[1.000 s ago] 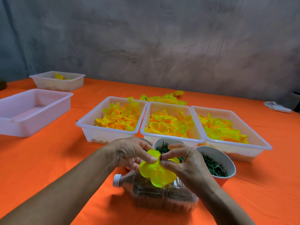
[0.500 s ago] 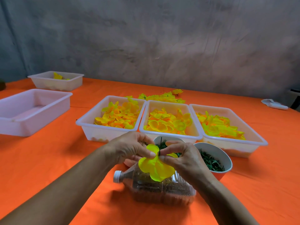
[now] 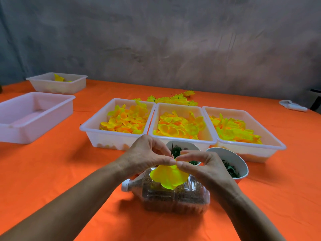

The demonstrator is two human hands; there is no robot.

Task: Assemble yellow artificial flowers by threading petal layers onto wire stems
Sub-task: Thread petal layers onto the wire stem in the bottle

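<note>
A yellow petal layer (image 3: 168,176) hangs between my two hands, just above a clear plastic bottle. My left hand (image 3: 147,155) and my right hand (image 3: 199,165) pinch its top edge from either side, fingertips almost touching. A thin dark wire stem (image 3: 172,150) sticks up between the fingertips. Behind the hands stand three white trays of yellow petals: left tray (image 3: 97,131), middle tray (image 3: 182,141), right tray (image 3: 260,148). A pile of finished yellow flowers (image 3: 173,100) lies beyond the trays.
The clear bottle (image 3: 173,197) with brown filling lies on its side under my hands. Two bowls of green pieces, a near one (image 3: 182,145) and a right one (image 3: 231,159), sit by the trays. A white tray (image 3: 31,117) and a farther one (image 3: 57,84) stand left on the orange table (image 3: 52,167).
The petal layer has slid lower on the wire and folded down, so more wire shows above my fingertips. Both hands stay pinched together at the same spot.
</note>
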